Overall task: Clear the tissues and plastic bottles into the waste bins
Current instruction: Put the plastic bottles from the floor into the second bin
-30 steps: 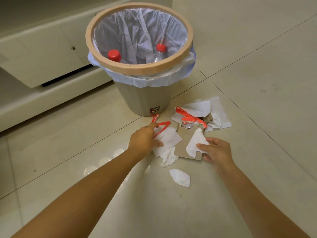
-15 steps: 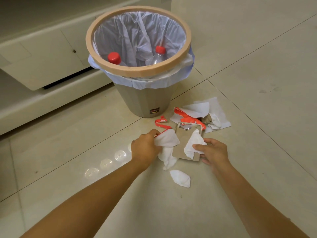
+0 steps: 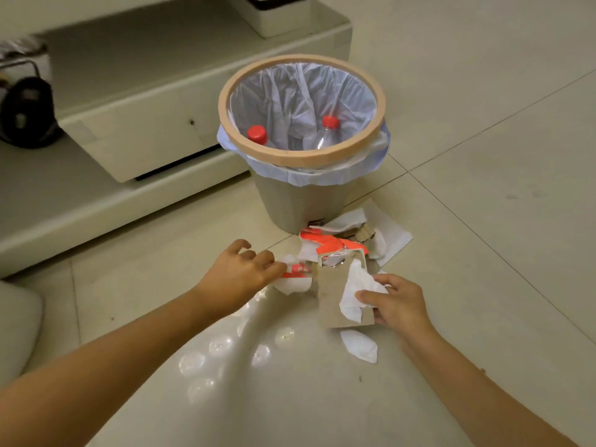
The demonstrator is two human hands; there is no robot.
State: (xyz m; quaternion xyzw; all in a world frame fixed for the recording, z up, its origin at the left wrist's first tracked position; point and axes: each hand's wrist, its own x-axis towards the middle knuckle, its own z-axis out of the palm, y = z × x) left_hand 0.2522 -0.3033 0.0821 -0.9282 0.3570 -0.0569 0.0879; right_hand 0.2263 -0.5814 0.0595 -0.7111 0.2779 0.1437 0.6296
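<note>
Right hand [image 3: 398,304] fingers pinch a crumpled white tissue [image 3: 354,293] onto a flat brown cardboard piece [image 3: 332,300]. Left hand [image 3: 240,277] fingers curl on another white tissue with a red wrapper scrap [image 3: 295,279]. All on the floor just before the lined beige round waste bin [image 3: 303,162], two red-capped clear plastic bottles [image 3: 325,133] inside. Risk: tissue slips off the cardboard when lifted; small tissue scrap [image 3: 359,348] near the right wrist gets missed. No readable writing.
</note>
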